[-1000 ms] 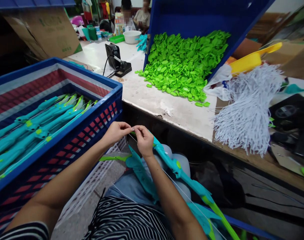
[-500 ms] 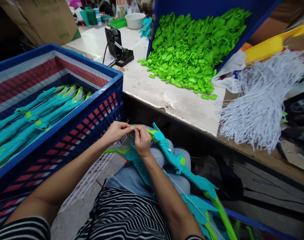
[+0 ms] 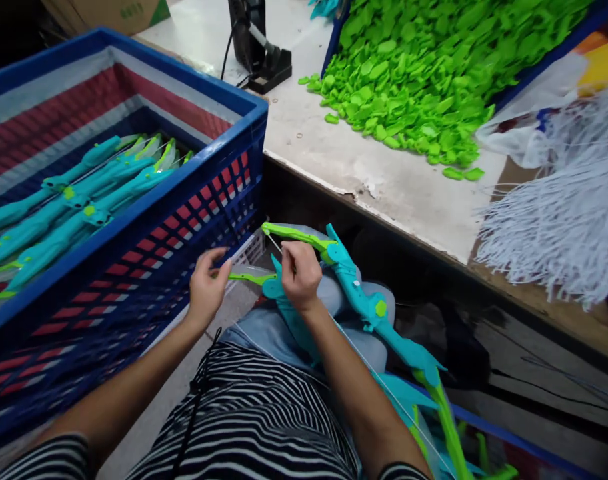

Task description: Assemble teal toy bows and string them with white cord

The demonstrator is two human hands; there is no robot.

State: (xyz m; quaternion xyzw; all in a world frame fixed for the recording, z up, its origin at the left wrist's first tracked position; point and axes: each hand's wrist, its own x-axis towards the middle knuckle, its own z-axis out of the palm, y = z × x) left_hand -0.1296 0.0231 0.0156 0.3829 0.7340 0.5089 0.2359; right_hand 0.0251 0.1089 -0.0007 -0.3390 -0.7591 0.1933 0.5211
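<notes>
A teal toy bow (image 3: 353,287) with lime-green ends lies across my lap. Its upper green tip points left, and a white string (image 3: 274,241) runs from that tip into my right hand (image 3: 303,272). The fingers of this hand are closed around the string, and the string carries on down past my forearm. My left hand (image 3: 207,285) hovers left of the bow tip with fingers curved and apart, holding nothing. Under my right wrist a second teal bow (image 3: 293,319) rests on my legs, its green end near my left fingertips.
At left stands a blue crate (image 3: 254,120) holding several finished-looking teal bows (image 3: 74,200). On the white table (image 3: 314,150) are a heap of green plastic pieces (image 3: 404,93), a black fan-like device (image 3: 259,53) and a bundle of white strings (image 3: 559,220).
My left hand has let go near the bow tip and moved left and down, opening. My right hand has drawn slightly away from the tip with the string. The view has tilted down.
</notes>
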